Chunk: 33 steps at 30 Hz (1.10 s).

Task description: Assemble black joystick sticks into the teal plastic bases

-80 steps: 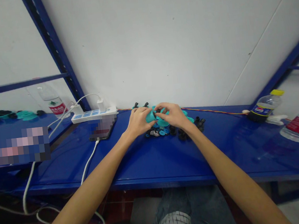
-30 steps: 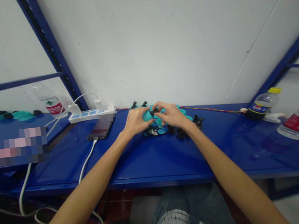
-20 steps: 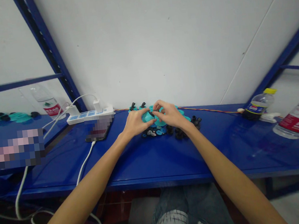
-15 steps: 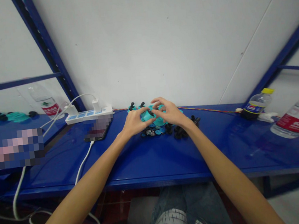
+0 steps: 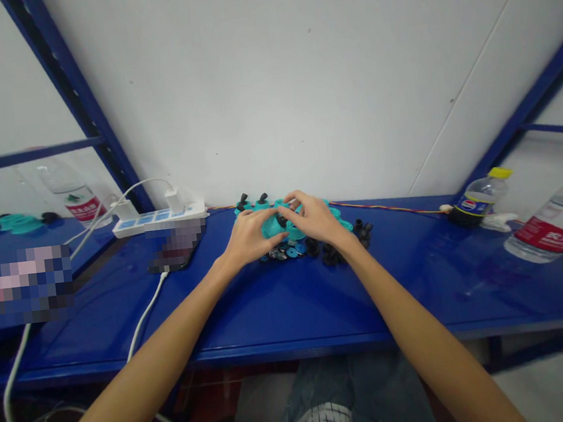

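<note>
Faded blue denim trousers [image 5: 365, 390]: lay nearest, in front of the long white plastic power strip [image 5: 159, 219] and to its right.
Glossy blue metal bench [image 5: 282, 311]: spread before the power strip and to its right.
Clear plastic water bottle with a red label [image 5: 546, 237]: stood well to the right of the power strip.
Small round blue and black discs [image 5: 293, 252]: lay in a loose patch to the right of the power strip, nearer than it.
Stubby black plastic parts [image 5: 333, 254]: were heaped farther right of the power strip than the discs.
Flat dark phone [image 5: 177, 249]: lay just in front of the power strip, its screen partly blurred.
Left hand [image 5: 250, 236]: was closed round a rounded turquoise plastic piece [image 5: 271, 229], to the right of the power strip.
Right hand [image 5: 319, 220]: had bent fingers close to a small black part [image 5: 281, 220] at the turquoise piece's end, right of the power strip; whether they gripped it, I could not tell.
Twisted red-and-yellow wire [image 5: 392, 207]: ran rightward from beside the power strip.
Smooth white wall [image 5: 297, 68]: rose behind the power strip.
</note>
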Each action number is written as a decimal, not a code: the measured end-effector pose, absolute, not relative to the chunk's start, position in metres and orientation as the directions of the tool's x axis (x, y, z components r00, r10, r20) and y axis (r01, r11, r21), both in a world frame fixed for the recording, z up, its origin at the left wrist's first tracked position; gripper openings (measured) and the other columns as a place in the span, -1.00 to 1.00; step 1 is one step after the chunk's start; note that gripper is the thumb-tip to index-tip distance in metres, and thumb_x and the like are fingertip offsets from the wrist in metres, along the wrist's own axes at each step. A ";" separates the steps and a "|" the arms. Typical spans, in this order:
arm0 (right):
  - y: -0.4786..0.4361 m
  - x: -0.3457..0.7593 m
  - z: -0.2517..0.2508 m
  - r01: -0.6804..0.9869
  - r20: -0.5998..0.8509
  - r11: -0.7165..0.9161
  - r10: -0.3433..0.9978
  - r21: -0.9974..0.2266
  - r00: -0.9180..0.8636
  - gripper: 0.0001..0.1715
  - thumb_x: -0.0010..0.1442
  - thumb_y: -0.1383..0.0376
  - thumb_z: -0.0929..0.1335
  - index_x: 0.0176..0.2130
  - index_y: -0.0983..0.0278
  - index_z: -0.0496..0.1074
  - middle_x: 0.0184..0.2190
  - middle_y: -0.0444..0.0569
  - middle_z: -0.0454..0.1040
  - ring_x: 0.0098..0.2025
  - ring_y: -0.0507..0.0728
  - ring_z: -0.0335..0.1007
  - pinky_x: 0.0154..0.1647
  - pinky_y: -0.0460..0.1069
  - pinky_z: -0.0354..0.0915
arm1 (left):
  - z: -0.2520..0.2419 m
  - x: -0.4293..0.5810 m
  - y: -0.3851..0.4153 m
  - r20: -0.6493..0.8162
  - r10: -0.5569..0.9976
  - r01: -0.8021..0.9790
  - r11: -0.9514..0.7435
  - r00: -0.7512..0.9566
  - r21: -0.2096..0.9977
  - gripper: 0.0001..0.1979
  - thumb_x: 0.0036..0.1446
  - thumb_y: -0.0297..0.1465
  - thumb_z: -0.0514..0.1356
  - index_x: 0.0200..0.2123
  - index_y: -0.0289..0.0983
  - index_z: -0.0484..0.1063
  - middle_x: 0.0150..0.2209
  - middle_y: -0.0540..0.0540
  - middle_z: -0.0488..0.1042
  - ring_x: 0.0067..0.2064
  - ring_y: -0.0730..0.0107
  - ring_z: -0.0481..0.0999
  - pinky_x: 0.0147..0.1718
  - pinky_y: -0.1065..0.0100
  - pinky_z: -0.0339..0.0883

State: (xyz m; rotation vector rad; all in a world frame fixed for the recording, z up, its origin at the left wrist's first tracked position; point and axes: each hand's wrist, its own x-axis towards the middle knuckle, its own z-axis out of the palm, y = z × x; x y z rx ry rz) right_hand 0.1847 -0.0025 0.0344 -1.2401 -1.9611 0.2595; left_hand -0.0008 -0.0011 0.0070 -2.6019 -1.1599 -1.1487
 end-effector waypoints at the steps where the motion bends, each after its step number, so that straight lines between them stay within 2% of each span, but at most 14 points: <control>1: -0.002 0.185 0.034 0.703 0.506 0.492 0.835 -0.514 -0.215 -0.65 0.22 0.07 0.33 -0.21 0.30 0.48 -0.43 -0.07 0.48 -0.45 0.04 0.29 -0.38 -0.06 0.16 | 0.007 -0.001 -0.001 0.661 0.607 0.672 -0.712 0.442 0.204 -0.52 0.05 -0.20 0.31 0.02 -0.27 0.47 -0.07 -0.19 0.60 -0.04 0.08 0.57 0.03 0.11 0.31; 4: -0.002 0.187 0.035 0.712 0.485 0.517 0.829 -0.475 -0.278 -0.65 0.23 0.08 0.33 -0.37 0.30 0.48 -0.55 -0.10 0.41 -0.47 0.04 0.28 -0.39 -0.06 0.12 | 0.005 -0.003 0.000 0.650 0.607 0.685 -0.706 0.458 0.177 -0.53 0.05 -0.21 0.31 0.02 -0.26 0.46 -0.05 -0.20 0.59 -0.01 0.08 0.55 0.09 0.06 0.25; 9: -0.008 0.186 0.039 0.617 0.489 0.596 0.795 -0.514 -0.360 -0.85 0.22 0.26 0.32 -0.22 0.25 0.45 -0.44 -0.13 0.45 -0.41 0.04 0.31 -0.36 -0.08 0.15 | 0.004 -0.004 0.000 0.644 0.620 0.694 -0.695 0.447 0.187 -0.51 0.08 -0.17 0.29 0.05 -0.25 0.44 -0.05 -0.21 0.58 -0.02 0.10 0.56 0.11 0.05 0.22; 15: -0.014 0.180 0.040 0.613 0.539 0.690 0.707 -0.386 -0.457 -0.81 0.15 0.45 0.28 -0.23 0.26 0.41 -0.24 -0.03 0.51 -0.31 0.07 0.37 -0.22 -0.06 0.22 | 0.008 -0.005 -0.003 0.615 0.678 0.748 -0.631 0.402 0.207 -0.55 0.12 -0.14 0.23 -0.01 -0.28 0.49 -0.14 -0.20 0.62 -0.11 0.09 0.58 0.07 0.09 0.26; 18: -0.015 0.179 0.039 0.643 0.551 0.652 0.733 -0.402 -0.399 -0.85 0.23 0.31 0.30 -0.17 0.26 0.40 -0.22 -0.01 0.52 -0.36 0.06 0.36 -0.27 -0.06 0.21 | 0.011 -0.004 -0.006 0.631 0.670 0.747 -0.632 0.392 0.208 -0.57 0.14 -0.15 0.21 -0.02 -0.28 0.50 -0.16 -0.19 0.63 -0.13 0.11 0.59 0.06 0.11 0.26; 21: -0.013 0.180 0.038 0.698 0.532 0.588 0.775 -0.409 -0.341 -0.75 0.29 0.15 0.28 -0.19 0.26 0.42 -0.34 -0.04 0.52 -0.44 0.05 0.31 -0.35 -0.07 0.15 | 0.011 -0.002 -0.006 0.646 0.638 0.712 -0.672 0.419 0.202 -0.61 0.15 -0.17 0.21 -0.02 -0.26 0.48 -0.11 -0.15 0.61 -0.09 0.14 0.58 0.06 0.13 0.26; 24: -0.009 0.183 0.037 0.710 0.500 0.568 0.795 -0.416 -0.343 -0.79 0.28 0.19 0.30 -0.28 0.26 0.45 -0.47 -0.09 0.48 -0.47 0.04 0.27 -0.40 -0.08 0.11 | 0.010 -0.001 -0.006 0.632 0.632 0.701 -0.687 0.448 0.190 -0.59 0.14 -0.17 0.22 -0.02 -0.28 0.47 -0.11 -0.16 0.61 -0.10 0.12 0.58 0.04 0.12 0.27; 28: -0.008 0.186 0.037 0.638 0.501 0.598 0.788 -0.485 -0.357 -0.87 0.22 0.28 0.32 -0.23 0.25 0.45 -0.41 -0.10 0.50 -0.46 0.02 0.29 -0.39 -0.09 0.14 | 0.010 0.001 -0.008 0.618 0.648 0.711 -0.675 0.445 0.197 -0.56 0.15 -0.13 0.22 -0.01 -0.30 0.47 -0.16 -0.18 0.62 -0.13 0.11 0.59 -0.02 0.14 0.31; 30: -0.008 0.187 0.038 0.627 0.508 0.591 0.793 -0.507 -0.337 -0.83 0.23 0.23 0.32 -0.21 0.25 0.46 -0.39 -0.08 0.51 -0.46 0.02 0.29 -0.39 -0.09 0.16 | 0.011 0.002 -0.009 0.618 0.647 0.708 -0.678 0.447 0.198 -0.57 0.14 -0.15 0.23 -0.01 -0.29 0.47 -0.13 -0.18 0.62 -0.12 0.11 0.58 0.00 0.14 0.29; 33: -0.008 0.189 0.039 0.647 0.469 0.550 0.824 -0.528 -0.318 -0.69 0.26 0.10 0.30 -0.28 0.28 0.48 -0.46 -0.08 0.47 -0.47 0.03 0.27 -0.42 -0.09 0.15 | 0.012 0.002 -0.010 0.618 0.640 0.697 -0.689 0.456 0.199 -0.60 0.13 -0.18 0.24 -0.01 -0.25 0.47 -0.09 -0.15 0.61 -0.10 0.14 0.58 0.04 0.13 0.27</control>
